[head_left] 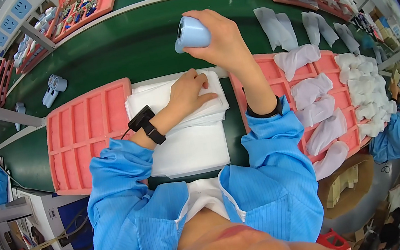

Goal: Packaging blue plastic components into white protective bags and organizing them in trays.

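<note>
Already, white-wrapped pieces [326,134] line a pink gridded tray [264,68]. The right hand [223,37] clamps its fingers round an unwrapped pale-blue plastic device [193,32]; the left hand [187,94], fingers parted, touches white sheets [189,149].

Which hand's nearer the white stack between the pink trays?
Left. The left hand rests on top of the white stack; the right hand is beyond its far edge, toward the right, holding a light-blue device.

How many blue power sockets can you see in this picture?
3, in a slanting row at the upper left: the top socket, the middle socket and the bottom socket, furthest left. Others may be hidden.
</note>
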Tool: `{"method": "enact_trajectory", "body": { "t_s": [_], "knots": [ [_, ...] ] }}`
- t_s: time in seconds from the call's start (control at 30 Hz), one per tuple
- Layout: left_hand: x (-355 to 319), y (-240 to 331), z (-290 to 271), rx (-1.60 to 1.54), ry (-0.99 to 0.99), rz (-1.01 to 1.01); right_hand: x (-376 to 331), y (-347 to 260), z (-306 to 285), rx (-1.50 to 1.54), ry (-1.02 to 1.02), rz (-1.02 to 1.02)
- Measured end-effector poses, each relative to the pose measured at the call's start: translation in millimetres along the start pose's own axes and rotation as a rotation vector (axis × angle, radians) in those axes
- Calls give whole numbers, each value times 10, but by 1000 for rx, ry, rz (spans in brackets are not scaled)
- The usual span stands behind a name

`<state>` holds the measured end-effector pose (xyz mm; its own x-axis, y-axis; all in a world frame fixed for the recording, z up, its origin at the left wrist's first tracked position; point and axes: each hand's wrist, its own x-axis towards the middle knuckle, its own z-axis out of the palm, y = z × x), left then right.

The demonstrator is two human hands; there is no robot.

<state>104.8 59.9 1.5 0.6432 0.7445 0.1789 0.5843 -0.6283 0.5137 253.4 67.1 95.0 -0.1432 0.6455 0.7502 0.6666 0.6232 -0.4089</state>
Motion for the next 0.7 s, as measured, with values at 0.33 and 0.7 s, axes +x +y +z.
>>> {"method": "enact_trajectory", "body": {
  "t_s": [0.33,0.7],
  "knots": [
    [-3,-501,-211,-720,78,-69,5,-65,-379,191,-26,101],
    [-185,-217,-993,-1247,518,-53,-15,-250,54,417,-187,91]
  ]
}}
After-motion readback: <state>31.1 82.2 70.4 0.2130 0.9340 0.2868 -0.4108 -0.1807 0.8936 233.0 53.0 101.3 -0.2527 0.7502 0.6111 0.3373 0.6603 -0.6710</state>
